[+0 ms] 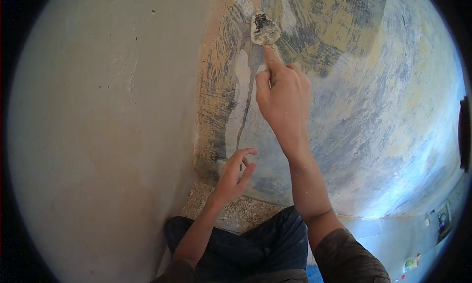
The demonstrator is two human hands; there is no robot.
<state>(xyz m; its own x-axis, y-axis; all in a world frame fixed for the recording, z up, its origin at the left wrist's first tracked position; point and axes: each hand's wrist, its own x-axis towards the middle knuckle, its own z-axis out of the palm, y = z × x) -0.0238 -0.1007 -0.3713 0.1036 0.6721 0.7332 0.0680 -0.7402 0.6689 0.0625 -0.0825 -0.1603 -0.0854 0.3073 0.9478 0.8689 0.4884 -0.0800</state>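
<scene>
My right hand (282, 91) is wrapped round the handle of a scraper, index finger laid forward along it. Its plaster-crusted blade (263, 32) is against the mottled wall (344, 116) at upper middle, where yellow, grey and whitish coats show streaks and chipped patches. A thin dark crack (242, 130) runs down the wall below the blade. My left hand (235, 177) is lower, by the crack's lower end, with curved fingers apart and nothing visible in them; whether it touches the wall I cannot tell.
A plain plastered wall (98, 135) meets the mottled one at a corner on the left. Pale crumbled debris (226, 214) lies at the wall's base, by my bent legs (265, 243). Small items (442, 224) and a blue surface (313, 273) show at lower right.
</scene>
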